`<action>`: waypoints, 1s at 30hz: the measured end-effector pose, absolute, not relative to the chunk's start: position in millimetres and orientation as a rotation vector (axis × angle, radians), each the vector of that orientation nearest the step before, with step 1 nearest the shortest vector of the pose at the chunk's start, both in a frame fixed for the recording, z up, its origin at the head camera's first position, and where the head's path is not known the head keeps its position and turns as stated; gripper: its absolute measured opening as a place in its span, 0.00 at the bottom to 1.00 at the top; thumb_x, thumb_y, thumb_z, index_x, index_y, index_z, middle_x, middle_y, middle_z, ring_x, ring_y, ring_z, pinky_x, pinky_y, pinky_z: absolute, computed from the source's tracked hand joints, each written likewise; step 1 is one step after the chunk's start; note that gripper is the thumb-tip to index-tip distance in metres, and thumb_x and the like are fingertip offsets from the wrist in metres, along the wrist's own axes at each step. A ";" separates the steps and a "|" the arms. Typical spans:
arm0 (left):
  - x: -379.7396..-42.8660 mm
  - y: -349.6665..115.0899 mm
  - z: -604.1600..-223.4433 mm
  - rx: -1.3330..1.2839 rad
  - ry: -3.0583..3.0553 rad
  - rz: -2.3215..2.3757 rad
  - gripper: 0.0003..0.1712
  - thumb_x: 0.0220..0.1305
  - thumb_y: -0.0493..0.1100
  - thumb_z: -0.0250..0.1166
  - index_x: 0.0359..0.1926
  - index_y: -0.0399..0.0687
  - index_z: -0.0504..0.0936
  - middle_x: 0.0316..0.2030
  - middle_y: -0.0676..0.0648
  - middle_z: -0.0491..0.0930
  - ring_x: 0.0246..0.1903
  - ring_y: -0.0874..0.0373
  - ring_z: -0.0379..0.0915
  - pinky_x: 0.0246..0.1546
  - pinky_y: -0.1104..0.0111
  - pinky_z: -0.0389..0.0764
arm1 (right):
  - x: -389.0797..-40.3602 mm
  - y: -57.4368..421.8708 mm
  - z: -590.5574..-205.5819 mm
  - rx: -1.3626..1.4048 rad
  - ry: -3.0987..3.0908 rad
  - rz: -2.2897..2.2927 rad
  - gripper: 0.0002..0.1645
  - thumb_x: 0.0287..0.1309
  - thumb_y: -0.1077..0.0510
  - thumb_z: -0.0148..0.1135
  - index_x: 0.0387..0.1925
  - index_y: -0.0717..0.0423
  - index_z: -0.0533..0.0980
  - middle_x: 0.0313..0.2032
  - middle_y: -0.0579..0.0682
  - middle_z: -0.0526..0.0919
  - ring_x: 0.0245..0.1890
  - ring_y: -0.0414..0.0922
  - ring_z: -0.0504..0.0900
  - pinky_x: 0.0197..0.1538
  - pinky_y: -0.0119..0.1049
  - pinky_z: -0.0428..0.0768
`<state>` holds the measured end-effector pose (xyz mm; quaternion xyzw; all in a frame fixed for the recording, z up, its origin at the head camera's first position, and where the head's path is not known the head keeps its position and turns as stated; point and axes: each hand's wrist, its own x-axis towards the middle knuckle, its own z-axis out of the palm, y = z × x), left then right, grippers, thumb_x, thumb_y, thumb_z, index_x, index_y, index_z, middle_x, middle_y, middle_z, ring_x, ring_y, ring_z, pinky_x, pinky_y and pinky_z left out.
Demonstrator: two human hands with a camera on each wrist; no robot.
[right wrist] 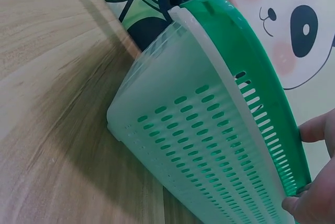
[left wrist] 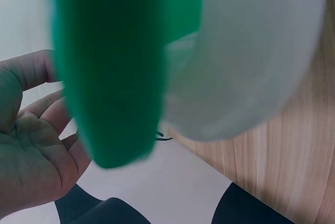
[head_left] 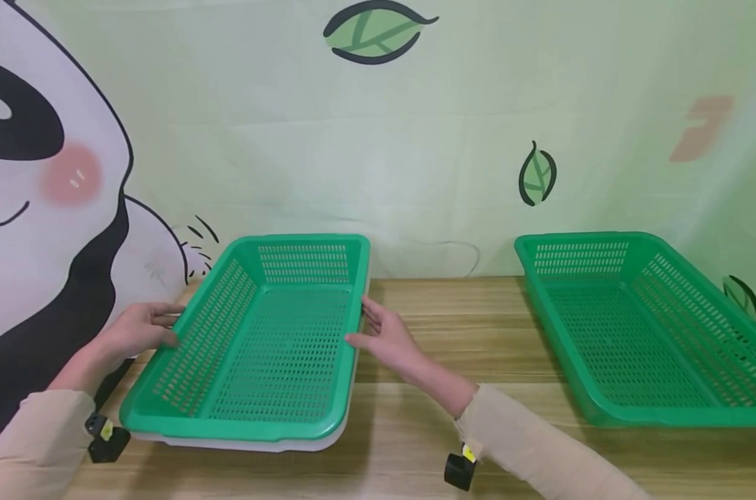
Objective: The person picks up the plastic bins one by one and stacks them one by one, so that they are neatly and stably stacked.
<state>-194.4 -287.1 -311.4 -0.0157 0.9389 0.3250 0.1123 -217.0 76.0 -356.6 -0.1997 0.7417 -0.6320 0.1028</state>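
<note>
A green perforated plastic basket (head_left: 284, 347) sits nested inside a whitish basket (right wrist: 172, 130) of similar shape. Along the near side in the head view, only a strip of the whitish rim shows below the green one. At the left side of the green rim, my left hand (head_left: 142, 328) holds on with thumb and fingers; its fingertips are partly hidden behind the rim in the left wrist view. My right hand (head_left: 390, 339) pinches the opposite rim, thumb on top and fingers beneath. The green rim stands a little above the whitish one.
A second green basket (head_left: 609, 347) stands at the right on the wooden table (head_left: 440, 326). Behind the table hangs a pale green backdrop (head_left: 440, 139) printed with a panda and leaves. A wrist camera (head_left: 461, 469) is strapped under the right sleeve.
</note>
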 end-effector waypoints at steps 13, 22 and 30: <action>-187.2 -295.3 -318.1 0.044 2.800 0.934 0.40 0.58 0.41 0.58 0.63 0.23 0.50 0.60 0.22 0.55 0.55 0.30 0.59 0.48 0.48 0.72 | -219.0 76.4 -361.0 -0.610 2.453 -1.734 0.49 0.46 0.62 0.65 0.67 0.62 0.51 0.67 0.58 0.53 0.67 0.52 0.50 0.65 0.48 0.53; -186.1 -302.0 -331.1 -0.001 2.646 1.047 0.44 0.62 0.45 0.55 0.67 0.27 0.40 0.61 0.22 0.50 0.58 0.30 0.55 0.48 0.47 0.71 | -217.1 70.8 -376.7 -0.684 2.355 -1.782 0.49 0.46 0.57 0.68 0.68 0.52 0.52 0.65 0.53 0.58 0.66 0.49 0.53 0.65 0.51 0.52; -190.0 -299.8 -339.6 0.010 2.673 1.114 0.41 0.60 0.40 0.55 0.67 0.31 0.44 0.60 0.22 0.54 0.55 0.32 0.61 0.47 0.49 0.72 | -213.7 67.4 -379.5 -0.680 2.275 -1.808 0.54 0.48 0.61 0.65 0.69 0.60 0.42 0.69 0.54 0.44 0.69 0.46 0.40 0.67 0.47 0.46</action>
